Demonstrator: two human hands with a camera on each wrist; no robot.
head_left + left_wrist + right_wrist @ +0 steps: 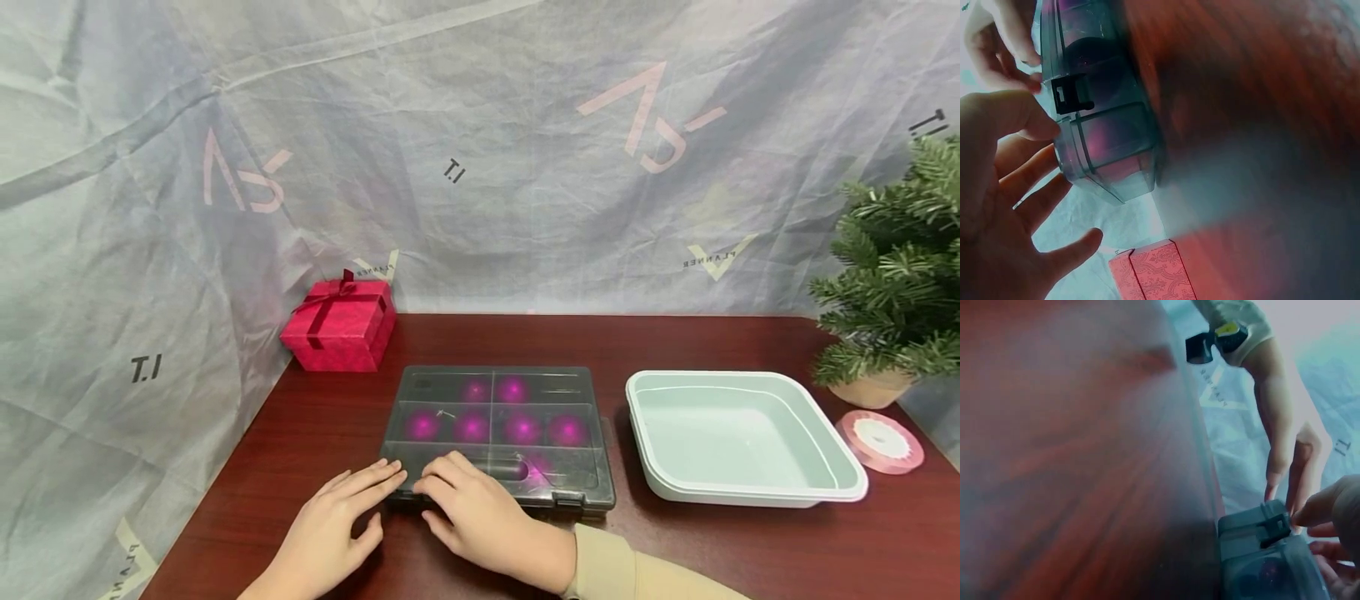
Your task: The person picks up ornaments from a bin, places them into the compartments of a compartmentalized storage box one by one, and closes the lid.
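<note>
A dark see-through plastic compartment box [547, 458] lies flat on the table with its lid down. Several glowing purple round shapes and a small screw-like piece show through the lid. My left hand [337, 521] is at the box's front left corner, fingers extended and fingertips on the lid edge. Beside it, my right hand [476, 517] rests its slightly bent fingers on the lid near the front edge, thumb lower at the front side. In the right wrist view, a dark latch [1274, 530] sits close to the right hand's thumb; the left wrist view shows a front latch [1071, 94] too.
A pale green plastic tray [750, 496] stands right of the box. Beyond it are a pink ribbon roll [903, 450] and a small potted fir tree [900, 275]. A red gift box [337, 329] with a bow sits back left. Grey cloth [480, 208] hangs behind the table.
</note>
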